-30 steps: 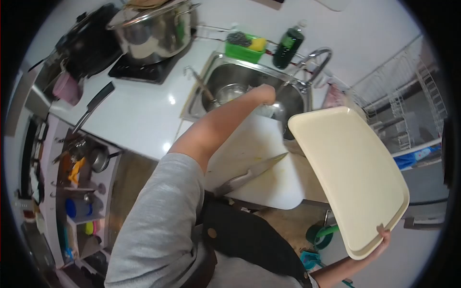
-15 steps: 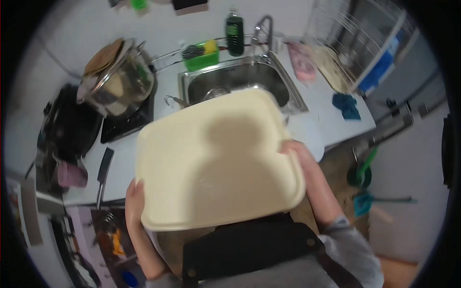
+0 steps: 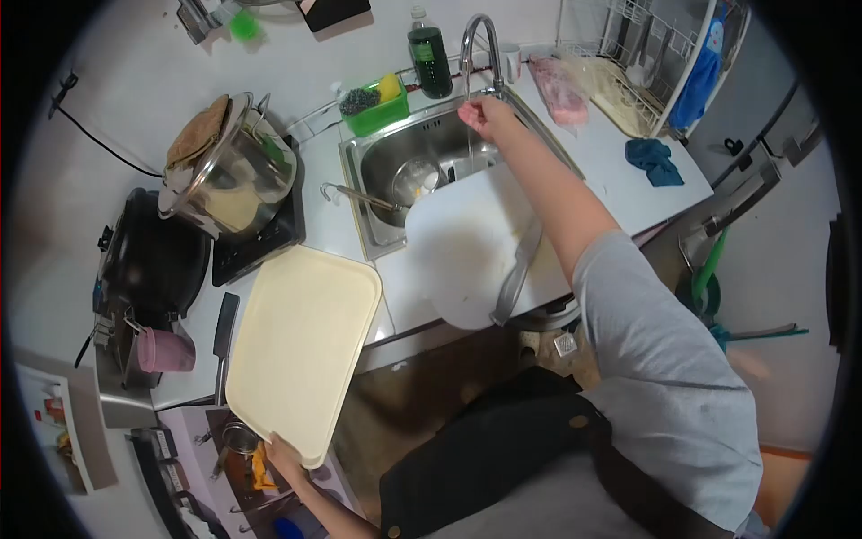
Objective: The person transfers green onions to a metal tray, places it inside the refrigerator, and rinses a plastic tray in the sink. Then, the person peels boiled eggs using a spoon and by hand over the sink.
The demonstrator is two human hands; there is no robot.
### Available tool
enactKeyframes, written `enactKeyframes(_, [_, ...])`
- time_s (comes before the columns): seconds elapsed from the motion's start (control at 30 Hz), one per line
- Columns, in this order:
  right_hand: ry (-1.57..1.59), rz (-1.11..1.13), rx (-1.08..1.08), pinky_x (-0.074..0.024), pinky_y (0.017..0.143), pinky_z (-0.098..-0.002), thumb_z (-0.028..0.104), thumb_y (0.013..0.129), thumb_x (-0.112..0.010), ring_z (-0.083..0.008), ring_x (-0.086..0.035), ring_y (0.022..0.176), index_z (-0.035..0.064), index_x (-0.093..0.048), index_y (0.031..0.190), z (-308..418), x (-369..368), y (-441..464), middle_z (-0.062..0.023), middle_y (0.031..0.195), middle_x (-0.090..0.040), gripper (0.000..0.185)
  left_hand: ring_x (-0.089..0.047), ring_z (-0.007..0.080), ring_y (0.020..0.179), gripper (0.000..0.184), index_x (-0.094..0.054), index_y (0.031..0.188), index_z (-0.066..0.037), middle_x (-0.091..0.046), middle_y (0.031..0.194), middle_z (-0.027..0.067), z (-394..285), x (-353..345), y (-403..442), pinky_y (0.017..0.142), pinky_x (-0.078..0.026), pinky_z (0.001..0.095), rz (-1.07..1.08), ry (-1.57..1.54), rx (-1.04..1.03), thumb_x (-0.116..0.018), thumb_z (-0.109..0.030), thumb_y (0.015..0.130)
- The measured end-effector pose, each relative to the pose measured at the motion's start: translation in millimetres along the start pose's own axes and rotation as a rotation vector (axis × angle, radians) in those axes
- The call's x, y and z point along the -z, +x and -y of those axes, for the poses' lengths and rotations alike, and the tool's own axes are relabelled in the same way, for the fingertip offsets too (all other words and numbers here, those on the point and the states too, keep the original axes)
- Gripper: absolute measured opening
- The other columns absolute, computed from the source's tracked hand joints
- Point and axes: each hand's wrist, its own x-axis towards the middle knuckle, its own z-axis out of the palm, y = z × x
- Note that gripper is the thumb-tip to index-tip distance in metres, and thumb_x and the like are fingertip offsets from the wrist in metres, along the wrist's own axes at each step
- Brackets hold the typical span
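Observation:
A cream plastic tray is tilted over the left part of the counter, its far end by the cooktop. My left hand is closed on its near edge. My right hand is stretched out at the faucet, beside or in a thin stream of running water, fingers loosely apart and holding nothing. Under it lies the steel sink with a bowl-like strainer inside. A white cutting board overlaps the sink's near side, and a knife rests on its right part.
A large steel pot stands on the black cooktop. A cleaver lies left of the tray, near a pink cup. Behind the sink are a green sponge holder and a green soap bottle. A blue cloth lies right.
My right hand has let go of the tray and moved up to the faucet, where water now runs. My left hand has swung the tray left and down, uncovering the cutting board and knife.

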Motion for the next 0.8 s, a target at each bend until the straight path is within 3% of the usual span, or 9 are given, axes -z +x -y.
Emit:
enactKeyframes(0.07, [-0.077, 0.085, -0.077, -0.0546, 0.057, -0.0309, 0.004, 0.089, -0.046, -0.0200, -0.061, 0.064, -0.0034, -0.055, 0.090, -6, 1, 21, -0.0106, 0.074, -0.058, 0.012, -0.054, 0.0230, 0.096, 0.041, -0.045, 0.125, 0.004, -0.056, 0.110, 0.0163, -25, -28, -24, 0.088, -0.041, 0.0353, -0.053, -0.101, 0.071, -0.050, -0.020, 0.093])
enactKeyframes(0.17, [-0.159, 0.163, -0.186, -0.0409, 0.040, -0.0235, 0.011, 0.092, -0.045, -0.0110, -0.048, 0.047, 0.0058, -0.054, 0.083, 3, -9, 51, -0.0015, 0.063, -0.050, 0.014, -0.053, 0.0301, 0.101, 0.042, -0.046, 0.126, 0.001, -0.054, 0.112, 0.0217, -115, -89, -75, 0.091, -0.040, 0.0402, -0.512, 0.998, -0.086, -0.055, -0.014, 0.088])
enactKeyframes(0.2, [-0.246, 0.226, -0.164, -0.0398, 0.039, -0.0237, 0.012, 0.092, -0.047, -0.0106, -0.045, 0.046, 0.0069, -0.054, 0.082, 2, -6, 63, -0.0006, 0.062, -0.048, 0.013, -0.050, 0.0352, 0.107, 0.040, -0.051, 0.123, -0.002, -0.052, 0.115, 0.0228, -104, -95, -65, 0.094, -0.039, 0.0438, -0.567, 0.816, -0.442, -0.056, -0.005, 0.083])
enactKeyframes(0.3, [-0.583, 0.283, 0.000, -0.0343, 0.039, -0.0313, 0.019, 0.085, -0.060, -0.0144, -0.041, 0.042, 0.0076, -0.055, 0.087, 15, -17, 49, -0.0036, 0.057, -0.044, 0.013, -0.049, 0.0331, 0.111, 0.036, -0.057, 0.117, -0.004, -0.053, 0.115, 0.0190, -153, -182, -88, 0.095, -0.039, 0.0421, -0.331, 0.618, -0.783, -0.056, -0.001, 0.081])
enactKeyframes(0.37, [-0.835, 0.457, 0.085, -0.0415, 0.045, -0.0321, 0.018, 0.083, -0.061, -0.0155, -0.048, 0.048, 0.0061, -0.056, 0.090, 13, -18, 73, -0.0051, 0.064, -0.050, 0.015, -0.050, 0.0313, 0.110, 0.028, -0.061, 0.111, -0.003, -0.055, 0.113, 0.0163, -185, -258, -114, 0.096, -0.038, 0.0408, -0.192, 0.522, -0.835, -0.055, -0.002, 0.083])
enactKeyframes(0.53, [-0.672, 0.815, -0.208, -0.0535, 0.082, -0.0284, 0.015, 0.086, -0.059, -0.0187, -0.063, 0.092, -0.0033, -0.054, 0.107, 48, -12, 44, -0.0119, 0.100, -0.059, 0.027, -0.058, 0.0151, 0.097, 0.024, -0.061, 0.112, -0.003, -0.059, 0.105, 0.0062, -258, -433, -139, 0.080, -0.050, 0.0277, 0.514, -0.011, -0.526, -0.053, -0.009, 0.090])
enactKeyframes(0.63, [-0.623, 0.893, -0.250, -0.0530, 0.083, -0.0282, 0.017, 0.092, -0.051, -0.0174, -0.063, 0.092, -0.0066, -0.052, 0.113, 73, -9, 21, -0.0132, 0.103, -0.060, 0.032, -0.061, 0.0137, 0.089, 0.026, -0.058, 0.114, 0.000, -0.059, 0.102, 0.0078, -299, -543, -132, 0.074, -0.054, 0.0263, 0.832, -0.356, -0.067, -0.050, -0.009, 0.091])
enactKeyframes(0.77, [-1.007, 1.002, 0.045, -0.0481, 0.083, -0.0255, 0.020, 0.091, -0.053, -0.0167, -0.063, 0.094, -0.0038, -0.060, 0.109, 106, 40, 2, -0.0088, 0.098, -0.065, 0.030, -0.060, 0.0129, 0.077, 0.024, -0.056, 0.108, 0.008, -0.061, 0.090, 0.0087, -311, -659, -109, 0.065, -0.050, 0.0221, 1.008, -0.413, 0.030, -0.050, -0.006, 0.089])
enactKeyframes(0.8, [-1.156, 0.960, 0.277, -0.0473, 0.083, -0.0268, 0.020, 0.090, -0.055, -0.0178, -0.063, 0.093, -0.0024, -0.061, 0.107, 115, 63, -8, -0.0088, 0.097, -0.066, 0.029, -0.060, 0.0123, 0.074, 0.022, -0.058, 0.104, 0.008, -0.062, 0.087, 0.0079, -320, -672, -116, 0.062, -0.049, 0.0219, 0.983, -0.409, 0.076, -0.052, -0.006, 0.088])
